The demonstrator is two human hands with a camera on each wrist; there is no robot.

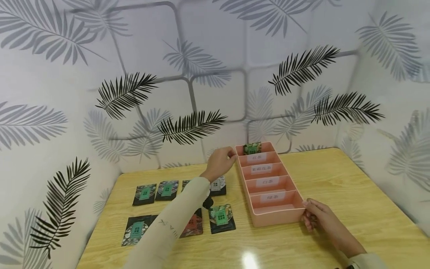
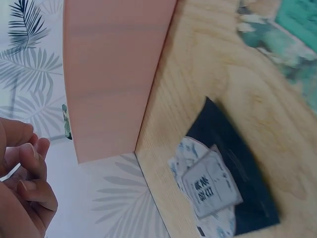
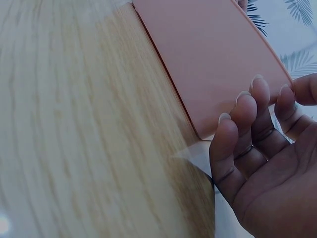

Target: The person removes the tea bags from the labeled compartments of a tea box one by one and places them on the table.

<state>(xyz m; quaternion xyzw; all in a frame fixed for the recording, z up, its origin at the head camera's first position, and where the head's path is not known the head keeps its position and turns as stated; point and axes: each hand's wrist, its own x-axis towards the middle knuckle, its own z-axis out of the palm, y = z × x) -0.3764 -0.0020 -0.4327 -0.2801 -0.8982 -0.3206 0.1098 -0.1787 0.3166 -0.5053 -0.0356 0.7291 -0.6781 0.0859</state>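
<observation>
A long pink divided box (image 1: pixel 252 201) stands on the table, with a small green-labelled packet (image 1: pixel 252 148) in its far compartment. My left hand (image 1: pixel 220 163) is by the box's far left rim. Its fingers (image 2: pixel 34 161) are loosely bent with nothing between them, and a gap shows between them and the box wall (image 2: pixel 116 74) in the left wrist view. At the near right corner, my right hand (image 1: pixel 317 215) pinches the rim between thumb and forefinger; the other fingers (image 3: pixel 245 111) curve beside the end wall. A black packet with a white label (image 2: pixel 210 186) lies below the left hand.
Several dark packets lie left of the box in two rows, among them a green-labelled one (image 1: pixel 221 218) and a red-labelled one (image 1: pixel 193 224). My left sleeve (image 1: pixel 174 220) partly covers some. White labels (image 1: pixel 267 182) mark the compartments. A leaf-patterned wall (image 1: pixel 218 93) stands behind the table (image 1: pixel 336 175).
</observation>
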